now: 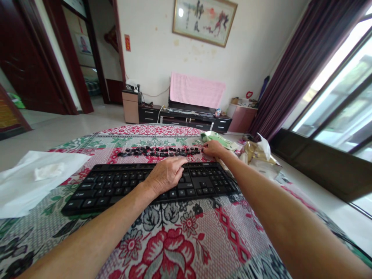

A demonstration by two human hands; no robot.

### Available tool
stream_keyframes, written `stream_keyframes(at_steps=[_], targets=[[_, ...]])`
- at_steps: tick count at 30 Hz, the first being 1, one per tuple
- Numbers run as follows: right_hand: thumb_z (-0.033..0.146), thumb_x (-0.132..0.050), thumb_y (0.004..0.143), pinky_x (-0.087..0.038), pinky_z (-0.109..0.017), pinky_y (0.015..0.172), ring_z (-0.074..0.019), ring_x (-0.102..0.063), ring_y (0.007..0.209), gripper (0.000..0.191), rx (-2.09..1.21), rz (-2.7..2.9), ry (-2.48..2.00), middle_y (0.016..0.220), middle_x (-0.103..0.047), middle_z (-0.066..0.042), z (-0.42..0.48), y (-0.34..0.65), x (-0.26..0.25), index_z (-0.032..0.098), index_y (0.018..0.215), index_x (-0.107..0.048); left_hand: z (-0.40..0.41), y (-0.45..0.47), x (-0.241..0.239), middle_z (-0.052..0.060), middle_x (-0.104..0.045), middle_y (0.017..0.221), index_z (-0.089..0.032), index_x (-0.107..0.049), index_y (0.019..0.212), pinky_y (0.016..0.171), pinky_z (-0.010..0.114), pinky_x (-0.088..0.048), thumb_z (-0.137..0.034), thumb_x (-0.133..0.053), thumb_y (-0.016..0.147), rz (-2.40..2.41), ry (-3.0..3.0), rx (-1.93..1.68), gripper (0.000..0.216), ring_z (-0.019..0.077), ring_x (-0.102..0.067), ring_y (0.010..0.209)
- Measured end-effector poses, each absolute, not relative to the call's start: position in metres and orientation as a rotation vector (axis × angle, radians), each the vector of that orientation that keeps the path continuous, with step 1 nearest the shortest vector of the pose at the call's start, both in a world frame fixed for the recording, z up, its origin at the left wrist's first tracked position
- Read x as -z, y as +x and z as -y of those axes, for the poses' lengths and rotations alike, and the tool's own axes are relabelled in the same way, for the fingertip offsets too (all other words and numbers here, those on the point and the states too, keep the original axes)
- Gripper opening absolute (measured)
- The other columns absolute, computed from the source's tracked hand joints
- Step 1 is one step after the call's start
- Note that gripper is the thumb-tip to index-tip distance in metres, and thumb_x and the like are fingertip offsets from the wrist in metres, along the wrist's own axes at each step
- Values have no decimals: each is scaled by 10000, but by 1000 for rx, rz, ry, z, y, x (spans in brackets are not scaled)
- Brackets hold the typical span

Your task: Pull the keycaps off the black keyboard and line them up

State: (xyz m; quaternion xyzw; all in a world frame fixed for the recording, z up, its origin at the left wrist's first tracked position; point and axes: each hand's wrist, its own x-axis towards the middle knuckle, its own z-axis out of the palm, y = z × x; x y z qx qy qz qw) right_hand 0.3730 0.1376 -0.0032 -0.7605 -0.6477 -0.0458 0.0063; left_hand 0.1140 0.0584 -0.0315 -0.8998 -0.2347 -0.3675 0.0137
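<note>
A black keyboard (pixel 116 180) lies on the patterned tablecloth in front of me, with bare patches among its keys toward the right. My left hand (pixel 167 174) rests on its right-middle part, fingers bent and pressed together; whatever lies under the fingertips is hidden. Beyond the keyboard's far edge, loose black keycaps (pixel 162 152) lie in an uneven row. My right hand (pixel 213 149) is at the right end of that row, thumb and fingers pinched at a small dark piece that looks like a keycap.
White paper (pixel 26 190) with a crumpled tissue (pixel 49 171) lies at the left. Right of the keyboard are a green packet (pixel 217 138) and a gold tissue pack (pixel 258 155). Across the room stands a low TV cabinet (pixel 186 120) under a pink cloth (pixel 197 90).
</note>
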Motion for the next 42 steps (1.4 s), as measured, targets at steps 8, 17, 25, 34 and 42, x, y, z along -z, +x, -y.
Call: stream_keyframes(at_steps=[8,17,25,34,42], targets=[[333,-519,766,-454,-256,712,-199,-619,832,315,85,2108,-2291,934,-694,-50,-133,375,2,240,1006,-699,-59,115,32,83,-665,1007,-144,-590,1059,847,361,-520,-143,-447,824,748,-2815,1135,275,181,-626,923],[228,-496,762,-431,-226,717,-172,-616,807,348,53,2291,-2154,912,-704,-27,-125,367,-3,249,1052,-687,-58,114,31,77,-667,996,-146,-587,1057,855,346,-516,-138,-450,826,759,-2816,1112,269,175,-624,930],[237,-492,748,-439,-245,670,-203,-623,804,351,156,2157,-2322,896,-701,-55,-124,380,-8,219,1043,-681,-58,114,31,88,-672,986,-141,-604,1049,831,368,-527,-139,-443,820,748,-2816,1136,280,185,-632,904],[264,-509,770,-468,-313,761,-246,-615,912,314,178,2105,-2378,1000,-672,-75,-128,382,5,282,1033,-680,-57,114,29,86,-671,996,-143,-602,1045,826,364,-532,-129,-447,815,751,-2816,1128,278,184,-632,906],[287,-472,809,-454,-295,789,-223,-615,916,295,211,2149,-2307,990,-677,-69,-124,378,1,254,1013,-684,-58,114,31,90,-669,995,-137,-600,1049,831,361,-526,-135,-448,816,745,-2827,1132,278,186,-629,910]])
